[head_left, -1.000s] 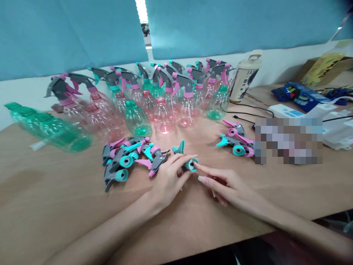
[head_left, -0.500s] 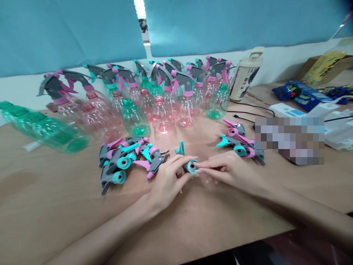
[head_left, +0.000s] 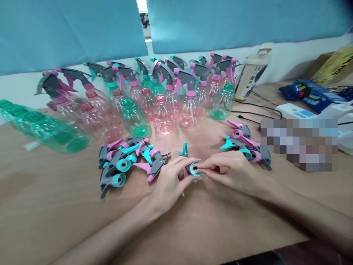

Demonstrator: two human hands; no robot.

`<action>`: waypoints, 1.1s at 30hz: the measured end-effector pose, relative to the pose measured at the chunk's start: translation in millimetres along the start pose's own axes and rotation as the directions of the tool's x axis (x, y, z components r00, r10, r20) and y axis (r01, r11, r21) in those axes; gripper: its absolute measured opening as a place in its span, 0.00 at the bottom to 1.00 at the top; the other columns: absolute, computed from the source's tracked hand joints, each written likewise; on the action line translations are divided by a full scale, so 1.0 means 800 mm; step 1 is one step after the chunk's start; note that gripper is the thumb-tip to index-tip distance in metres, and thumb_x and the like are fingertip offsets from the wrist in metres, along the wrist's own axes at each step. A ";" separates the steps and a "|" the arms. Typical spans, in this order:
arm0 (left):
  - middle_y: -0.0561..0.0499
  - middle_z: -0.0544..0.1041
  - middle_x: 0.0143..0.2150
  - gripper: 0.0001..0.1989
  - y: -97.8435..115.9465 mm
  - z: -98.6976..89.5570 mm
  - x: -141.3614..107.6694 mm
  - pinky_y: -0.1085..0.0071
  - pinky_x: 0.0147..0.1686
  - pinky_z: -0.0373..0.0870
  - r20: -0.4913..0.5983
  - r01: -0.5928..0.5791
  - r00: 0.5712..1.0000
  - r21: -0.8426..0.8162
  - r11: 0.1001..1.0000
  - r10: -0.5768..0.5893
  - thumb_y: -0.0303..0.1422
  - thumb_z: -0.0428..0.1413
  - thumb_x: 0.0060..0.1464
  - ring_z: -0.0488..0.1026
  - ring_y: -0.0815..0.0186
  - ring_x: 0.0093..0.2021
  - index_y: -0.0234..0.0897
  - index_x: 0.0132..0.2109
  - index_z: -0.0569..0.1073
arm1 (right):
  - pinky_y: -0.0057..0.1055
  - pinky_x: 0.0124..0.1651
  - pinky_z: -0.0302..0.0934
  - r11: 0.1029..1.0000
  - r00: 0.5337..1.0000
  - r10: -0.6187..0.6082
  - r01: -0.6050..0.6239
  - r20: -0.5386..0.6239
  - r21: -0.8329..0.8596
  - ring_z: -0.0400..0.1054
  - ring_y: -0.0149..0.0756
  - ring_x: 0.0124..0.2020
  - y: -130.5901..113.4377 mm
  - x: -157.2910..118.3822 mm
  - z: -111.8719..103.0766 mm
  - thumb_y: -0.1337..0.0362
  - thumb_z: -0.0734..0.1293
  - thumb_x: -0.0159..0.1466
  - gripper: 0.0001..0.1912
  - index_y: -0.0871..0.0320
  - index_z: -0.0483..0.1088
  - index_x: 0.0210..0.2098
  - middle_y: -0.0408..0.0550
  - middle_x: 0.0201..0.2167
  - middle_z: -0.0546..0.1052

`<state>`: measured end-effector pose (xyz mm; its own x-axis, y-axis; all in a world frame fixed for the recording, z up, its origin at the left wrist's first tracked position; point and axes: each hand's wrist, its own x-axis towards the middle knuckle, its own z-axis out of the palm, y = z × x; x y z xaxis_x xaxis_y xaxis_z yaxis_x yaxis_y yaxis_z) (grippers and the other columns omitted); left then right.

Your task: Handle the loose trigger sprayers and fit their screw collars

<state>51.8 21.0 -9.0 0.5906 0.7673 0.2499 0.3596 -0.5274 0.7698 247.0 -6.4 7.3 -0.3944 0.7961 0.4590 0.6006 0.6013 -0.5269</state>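
Observation:
A grey spray head with a teal collar and trigger [head_left: 195,168] is held in my left hand [head_left: 172,176], its collar opening turned toward me. My right hand [head_left: 230,171] pinches at the right edge of that collar; whatever lies between its fingertips is too small to make out. Left of my left hand is a pile of grey spray heads with pink and teal parts [head_left: 123,165]. Beyond my right hand lies a smaller group of them [head_left: 238,133]. Behind are clear pink bottles [head_left: 164,119] and green bottles [head_left: 137,123], many topped with spray heads.
Green bottles [head_left: 46,127] lie on their sides at the far left. At the right stand a white drink cup [head_left: 250,79], black cables, a blue packet [head_left: 317,96], a white box [head_left: 293,111] and a blurred-out patch. The table's front edge crosses the lower right.
The view has shifted slightly. My hands stay at the spray head, with the right fingertips still against its collar.

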 end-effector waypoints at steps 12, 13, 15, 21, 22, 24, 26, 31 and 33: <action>0.53 0.71 0.39 0.11 0.002 0.000 0.001 0.75 0.27 0.72 -0.010 -0.040 0.999 0.011 0.999 0.040 0.28 0.57 0.55 0.68 0.74 0.24 0.39 0.46 0.71 | 0.22 0.22 0.53 0.958 0.977 0.204 -0.213 0.064 0.192 0.59 0.24 0.17 -0.007 -0.003 0.008 0.66 0.64 0.62 0.08 0.60 0.71 0.40 0.36 0.16 0.66; 0.53 0.71 0.39 0.10 0.001 0.000 0.001 0.75 0.27 0.72 -0.012 -0.045 0.999 0.007 0.999 0.045 0.28 0.56 0.55 0.68 0.74 0.24 0.39 0.46 0.71 | 0.22 0.22 0.53 0.958 0.975 0.208 -0.218 0.075 0.187 0.59 0.24 0.17 -0.009 -0.003 0.008 0.66 0.64 0.62 0.08 0.59 0.70 0.41 0.35 0.16 0.65; 0.52 0.71 0.40 0.11 0.000 0.000 0.001 0.75 0.26 0.72 -0.013 -0.052 0.999 0.003 0.999 0.052 0.27 0.56 0.56 0.68 0.74 0.24 0.38 0.47 0.71 | 0.22 0.22 0.52 0.967 0.977 0.191 -0.204 0.093 0.152 0.58 0.24 0.17 -0.010 -0.005 0.008 0.66 0.63 0.62 0.09 0.59 0.70 0.42 0.35 0.16 0.65; 0.52 0.71 0.41 0.15 -0.002 0.002 0.001 0.76 0.25 0.72 -0.009 -0.069 0.998 -0.003 0.998 0.069 0.24 0.55 0.55 0.68 0.75 0.23 0.39 0.50 0.69 | 0.26 0.26 0.51 0.986 0.997 0.074 -0.070 0.025 -0.148 0.60 0.27 0.21 -0.009 -0.010 0.009 0.65 0.62 0.64 0.09 0.59 0.69 0.43 0.39 0.20 0.68; 0.52 0.71 0.41 0.16 -0.002 0.002 0.001 0.75 0.26 0.72 -0.009 -0.071 0.997 -0.001 0.997 0.071 0.23 0.54 0.55 0.68 0.75 0.23 0.40 0.50 0.69 | 0.26 0.26 0.51 0.983 0.998 0.069 -0.065 0.016 -0.171 0.60 0.27 0.21 -0.009 -0.011 0.010 0.65 0.62 0.64 0.09 0.59 0.69 0.43 0.39 0.20 0.68; 0.51 0.72 0.41 0.15 -0.002 0.003 0.001 0.74 0.27 0.72 -0.011 -0.074 0.997 0.012 0.997 0.074 0.24 0.54 0.55 0.69 0.74 0.23 0.39 0.50 0.70 | 0.26 0.26 0.50 0.981 0.997 0.071 -0.068 0.012 -0.180 0.59 0.27 0.20 -0.009 -0.012 0.012 0.64 0.62 0.64 0.09 0.60 0.68 0.43 0.39 0.19 0.67; 0.51 0.72 0.40 0.14 -0.002 0.003 0.001 0.72 0.27 0.73 -0.016 -0.074 0.997 0.030 0.997 0.075 0.24 0.54 0.55 0.69 0.73 0.24 0.38 0.49 0.70 | 0.26 0.25 0.49 0.985 0.995 0.094 -0.089 0.025 -0.149 0.57 0.26 0.19 -0.009 -0.011 0.014 0.64 0.62 0.63 0.09 0.60 0.67 0.43 0.37 0.18 0.65; 0.51 0.72 0.39 0.13 0.000 0.005 -0.001 0.72 0.28 0.73 -0.022 -0.077 0.997 0.062 0.995 0.079 0.25 0.54 0.55 0.71 0.71 0.27 0.37 0.49 0.70 | 0.24 0.22 0.47 0.987 0.983 0.149 -0.154 0.109 0.044 0.53 0.24 0.17 -0.005 -0.009 0.016 0.67 0.61 0.63 0.07 0.60 0.62 0.42 0.33 0.17 0.60; 0.50 0.72 0.39 0.13 0.001 0.005 -0.002 0.72 0.29 0.73 -0.016 -0.078 0.997 0.067 0.995 0.080 0.25 0.54 0.55 0.72 0.70 0.29 0.36 0.48 0.70 | 0.24 0.22 0.47 0.985 0.980 0.144 -0.155 0.136 0.074 0.53 0.24 0.16 -0.004 -0.009 0.016 0.67 0.61 0.63 0.08 0.60 0.62 0.42 0.32 0.17 0.60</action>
<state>54.2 18.2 -11.1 0.6061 0.7284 0.3195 0.3599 -0.6093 0.7066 239.1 -13.3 -3.2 -0.3949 0.8760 0.2767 0.6013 0.4742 -0.6431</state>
